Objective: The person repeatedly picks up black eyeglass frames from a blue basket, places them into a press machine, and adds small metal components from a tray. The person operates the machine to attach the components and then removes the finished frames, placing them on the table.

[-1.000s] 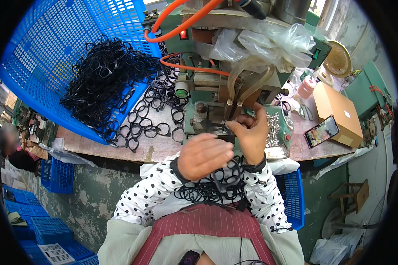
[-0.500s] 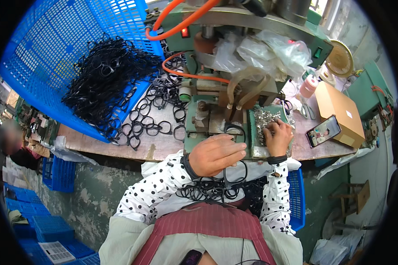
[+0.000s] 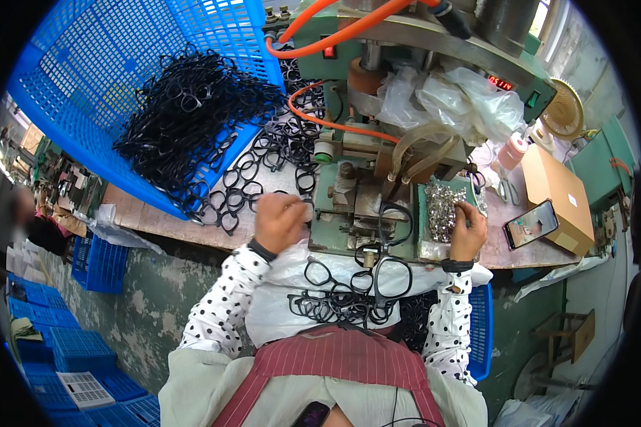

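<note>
My left hand [image 3: 281, 222] is over the table by the left edge of the green machine [image 3: 331, 238], fingers curled in; whatever they hold, if anything, is hidden. Loose black eyeglass frames [image 3: 249, 188] lie just beyond it. My right hand [image 3: 468, 233] is at the right side of a tray [image 3: 434, 250] of small shiny metal parts [image 3: 443, 206], fingertips pinched together among them; a part between them is too small to see. One black eyeglass frame [image 3: 409, 226] sits at the machine's front, one rim on the fixture, the other hanging over the edge. More frames [image 3: 320, 307] lie on my lap.
A large blue basket [image 3: 71, 135] heaped with black frames stands at the left. Orange hoses [image 3: 320, 50] and clear plastic bags [image 3: 470, 103] hang about the machine. To the right are scissors [image 3: 507, 191], a propped phone [image 3: 530, 225] and a cardboard box [image 3: 559, 192].
My left hand has moved left, away from the machine's front, uncovering the frame there. My right hand stays at the metal parts, now nearer the tray's right side. The view has shifted slightly.
</note>
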`<state>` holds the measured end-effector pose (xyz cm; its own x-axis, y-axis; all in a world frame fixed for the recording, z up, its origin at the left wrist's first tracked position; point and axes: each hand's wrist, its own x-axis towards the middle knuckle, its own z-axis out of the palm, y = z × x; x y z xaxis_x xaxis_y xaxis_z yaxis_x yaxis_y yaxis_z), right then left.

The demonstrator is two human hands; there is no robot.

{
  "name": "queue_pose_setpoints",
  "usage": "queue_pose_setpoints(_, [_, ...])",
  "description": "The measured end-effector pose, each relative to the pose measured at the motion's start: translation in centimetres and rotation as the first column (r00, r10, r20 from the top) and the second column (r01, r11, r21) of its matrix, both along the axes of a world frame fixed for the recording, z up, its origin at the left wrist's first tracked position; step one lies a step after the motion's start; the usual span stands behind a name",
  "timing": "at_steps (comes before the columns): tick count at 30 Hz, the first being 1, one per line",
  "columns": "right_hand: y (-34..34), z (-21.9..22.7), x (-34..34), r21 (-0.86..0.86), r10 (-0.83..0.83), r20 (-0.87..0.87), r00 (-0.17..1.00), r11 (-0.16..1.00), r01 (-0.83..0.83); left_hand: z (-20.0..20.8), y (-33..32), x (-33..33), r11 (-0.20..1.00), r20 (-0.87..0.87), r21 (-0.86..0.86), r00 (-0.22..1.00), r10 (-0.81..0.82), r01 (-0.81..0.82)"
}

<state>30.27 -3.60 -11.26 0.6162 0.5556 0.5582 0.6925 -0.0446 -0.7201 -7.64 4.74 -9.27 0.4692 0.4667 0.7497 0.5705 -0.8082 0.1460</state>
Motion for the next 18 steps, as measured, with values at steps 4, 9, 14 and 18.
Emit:
queue_pose_setpoints(4, [0.1,-0.4,0.0,0.056,-0.015,-0.026,1.0,0.998,0.017,-4.0,2.6,-5.2,0.918,-0.407,-0.071,0.851,0.331,-0.391])
queue_pose_setpoints(9, [0.0,0.3,-0.3,0.066,0.006,0.027,1.0,0.998,-0.007,-5.1,4.2,-7.4,0.904,-0.478,-0.19,0.84,0.255,-0.382])
queue_pose_setpoints(14, [0.2,1.4,-0.9,0.023,0.046,0.238,0.97,0.998,-0.053,-2.2,4.2,-4.3,0.882,0.062,-0.396,0.951,0.304,-0.256])
queue_pose_setpoints(18, [1.0,3.0,-2.9,0.004,0.141,0.204,0.969,0.989,-0.145,2.7,0.9,0.6,0.961,0.228,-0.206,0.946,0.231,-0.185])
